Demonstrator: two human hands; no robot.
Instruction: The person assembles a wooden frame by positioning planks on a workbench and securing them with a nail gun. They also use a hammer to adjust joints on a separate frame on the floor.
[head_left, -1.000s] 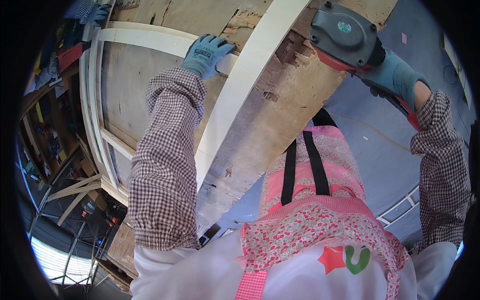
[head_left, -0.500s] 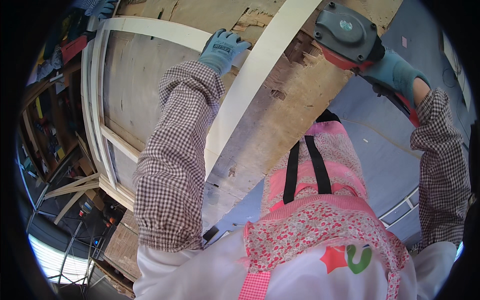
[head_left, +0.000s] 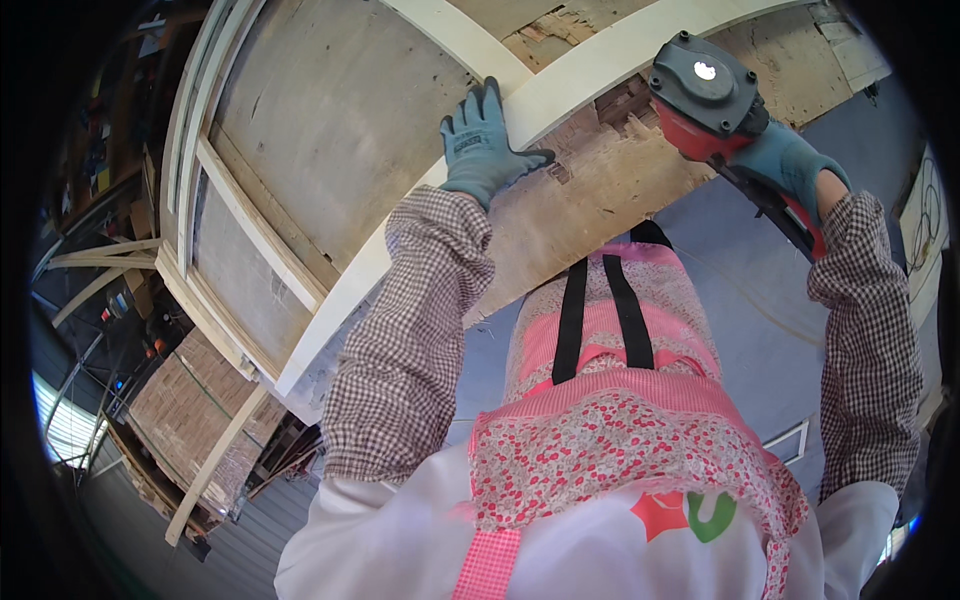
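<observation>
My left hand [head_left: 482, 150], in a blue-grey work glove, lies with fingers spread on a pale wooden frame strip [head_left: 600, 72] close to where a cross strip [head_left: 462, 32] meets it. Its thumb reaches over the worn plywood tabletop [head_left: 570, 215]. My right hand [head_left: 788, 162], gloved alike, is wrapped round the handle of a red and black nail gun [head_left: 703, 92]. The gun's head is over the tabletop's splintered near edge, on the near side of the strip. Its nose is hidden, so I cannot tell whether it touches anything.
More frame strips [head_left: 262, 222] run across the tabletop to the left. Beyond lie a stack of reddish-brown wood [head_left: 195, 405] and a curved loose slat [head_left: 222, 465]. A thin hose or cable [head_left: 755, 305] trails over the blue-grey floor [head_left: 740, 265].
My left hand has shifted from the cross strip to the joint by the near strip, and its fingers have spread. The view has swung. Another gloved hand at the upper left has gone from view.
</observation>
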